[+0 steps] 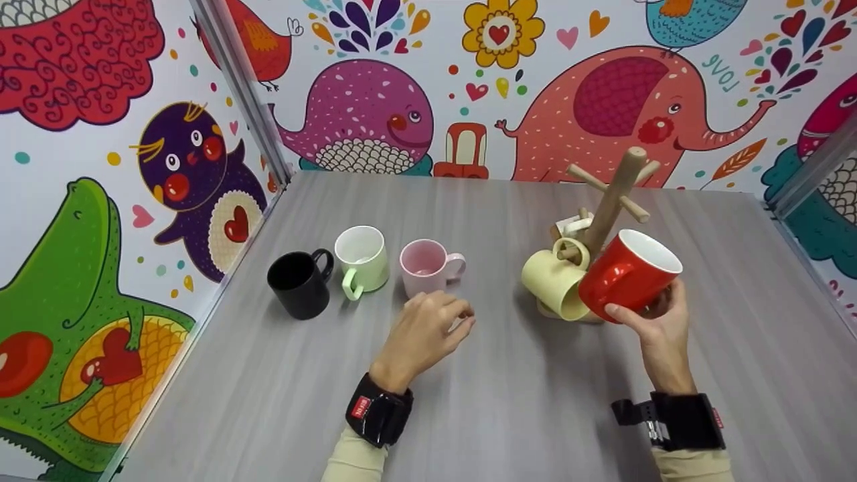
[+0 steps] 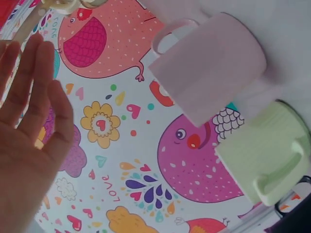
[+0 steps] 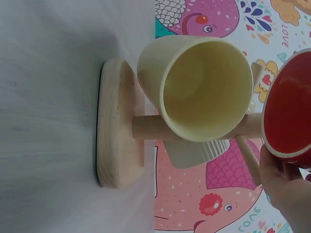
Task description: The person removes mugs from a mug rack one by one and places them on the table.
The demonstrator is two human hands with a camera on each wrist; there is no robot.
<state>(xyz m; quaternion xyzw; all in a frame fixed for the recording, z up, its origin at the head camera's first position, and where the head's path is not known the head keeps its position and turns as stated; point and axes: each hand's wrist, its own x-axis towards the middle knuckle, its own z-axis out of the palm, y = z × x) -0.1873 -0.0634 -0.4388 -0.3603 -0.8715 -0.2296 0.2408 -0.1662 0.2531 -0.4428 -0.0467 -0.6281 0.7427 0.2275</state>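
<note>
My right hand (image 1: 659, 328) grips a red mug (image 1: 619, 281) with a white inside, tilted and held up beside the wooden mug tree (image 1: 612, 204). In the right wrist view the underside of the red mug (image 3: 291, 107) shows, close to a peg of the tree. A pale yellow mug (image 1: 546, 278) hangs by its handle from a lower peg, its mouth facing down and forward. Behind it hangs a whitish ribbed mug (image 3: 194, 153), mostly hidden. My left hand (image 1: 425, 331) hovers just in front of the pink mug (image 1: 423, 268), fingers loosely bent and holding nothing.
A light green mug (image 1: 363, 261) and a black mug (image 1: 299, 284) stand upright on the grey table (image 1: 482, 402), left of the pink one. Upper pegs (image 1: 633, 209) of the tree stick out above the red mug. Patterned wall panels (image 1: 455, 94) enclose the back and sides.
</note>
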